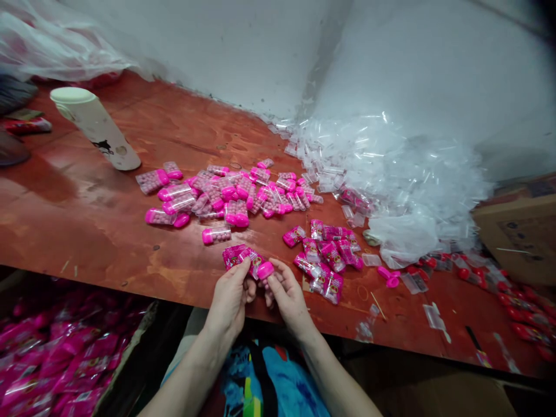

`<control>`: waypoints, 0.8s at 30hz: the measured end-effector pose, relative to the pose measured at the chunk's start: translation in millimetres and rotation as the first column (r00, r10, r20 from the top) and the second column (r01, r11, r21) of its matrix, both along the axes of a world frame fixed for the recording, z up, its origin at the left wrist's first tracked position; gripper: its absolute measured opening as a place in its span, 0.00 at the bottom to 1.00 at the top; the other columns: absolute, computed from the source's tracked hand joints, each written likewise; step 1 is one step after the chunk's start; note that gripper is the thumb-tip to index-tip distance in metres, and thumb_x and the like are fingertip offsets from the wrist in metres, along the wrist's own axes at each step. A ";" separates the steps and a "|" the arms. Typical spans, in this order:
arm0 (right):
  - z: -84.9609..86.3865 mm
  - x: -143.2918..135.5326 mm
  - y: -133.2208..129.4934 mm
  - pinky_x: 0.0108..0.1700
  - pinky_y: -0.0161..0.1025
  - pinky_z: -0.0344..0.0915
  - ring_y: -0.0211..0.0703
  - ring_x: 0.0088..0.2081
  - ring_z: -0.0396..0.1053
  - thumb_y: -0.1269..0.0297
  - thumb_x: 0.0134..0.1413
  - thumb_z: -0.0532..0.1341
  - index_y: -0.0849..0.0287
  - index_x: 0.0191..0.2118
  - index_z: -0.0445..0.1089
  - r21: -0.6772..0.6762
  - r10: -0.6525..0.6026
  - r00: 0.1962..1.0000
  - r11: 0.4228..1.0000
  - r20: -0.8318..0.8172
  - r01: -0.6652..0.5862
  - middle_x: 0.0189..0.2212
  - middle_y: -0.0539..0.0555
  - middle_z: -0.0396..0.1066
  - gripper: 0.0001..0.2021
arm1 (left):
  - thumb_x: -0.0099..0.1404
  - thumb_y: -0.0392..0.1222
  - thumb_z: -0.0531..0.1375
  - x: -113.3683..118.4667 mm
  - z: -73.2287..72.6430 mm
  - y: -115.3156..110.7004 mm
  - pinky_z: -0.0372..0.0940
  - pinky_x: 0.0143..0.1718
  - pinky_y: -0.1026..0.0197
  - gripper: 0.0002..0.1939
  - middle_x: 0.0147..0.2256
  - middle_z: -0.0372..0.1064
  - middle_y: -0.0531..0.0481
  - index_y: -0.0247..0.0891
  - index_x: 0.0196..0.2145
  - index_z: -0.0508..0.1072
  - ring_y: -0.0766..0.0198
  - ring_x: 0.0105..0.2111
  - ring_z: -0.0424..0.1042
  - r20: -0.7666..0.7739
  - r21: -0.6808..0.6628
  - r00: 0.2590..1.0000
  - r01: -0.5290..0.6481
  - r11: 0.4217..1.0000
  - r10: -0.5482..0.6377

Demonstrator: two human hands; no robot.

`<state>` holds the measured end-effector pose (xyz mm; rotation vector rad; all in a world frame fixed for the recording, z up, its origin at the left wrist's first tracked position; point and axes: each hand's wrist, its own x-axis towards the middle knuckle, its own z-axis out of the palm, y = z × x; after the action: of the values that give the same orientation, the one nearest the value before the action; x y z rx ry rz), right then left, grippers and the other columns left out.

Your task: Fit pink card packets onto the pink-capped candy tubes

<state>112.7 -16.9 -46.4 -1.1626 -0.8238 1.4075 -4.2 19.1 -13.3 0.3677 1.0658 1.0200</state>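
Note:
My left hand (pixel 233 296) is closed on a pink printed packet (pixel 237 253), thumb on top, near the front edge of the table. Close beside it, my right hand (pixel 286 295) grips a small clear candy tube with a pink cap (pixel 265 270); pink balls show between the fingers. Beyond my hands lies one capped tube of pink balls (pixel 216 235). A loose heap of similar tubes (pixel 234 194) spreads behind it. To the right of my hands is a small pile of pink packets (pixel 330 255).
A large heap of clear empty tubes (pixel 391 168) leans against the wall. Red-capped pieces (pixel 530 315) and a cardboard box (pixel 521 226) sit far right. A white bottle (pixel 98 127) stands back left. Below the table edge, a box holds many pink packets (pixel 65 359).

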 end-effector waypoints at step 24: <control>-1.7 1.2 0.6 0.19 0.27 0.57 0.29 0.19 0.59 0.54 0.59 0.61 0.56 0.53 0.62 -0.001 -0.013 1.000 1.000 -0.019 0.013 0.27 0.47 0.66 0.20 | 0.56 0.53 0.65 -0.8 -5.0 -1.9 0.49 0.15 0.70 0.18 0.14 0.62 0.54 0.34 0.23 0.70 0.74 0.13 0.55 0.011 0.021 1.000 0.026 0.999 -0.026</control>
<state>113.9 -16.3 -48.1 -1.1511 -0.8011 1.4066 -5.0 17.2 -18.3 0.3914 1.0382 1.0096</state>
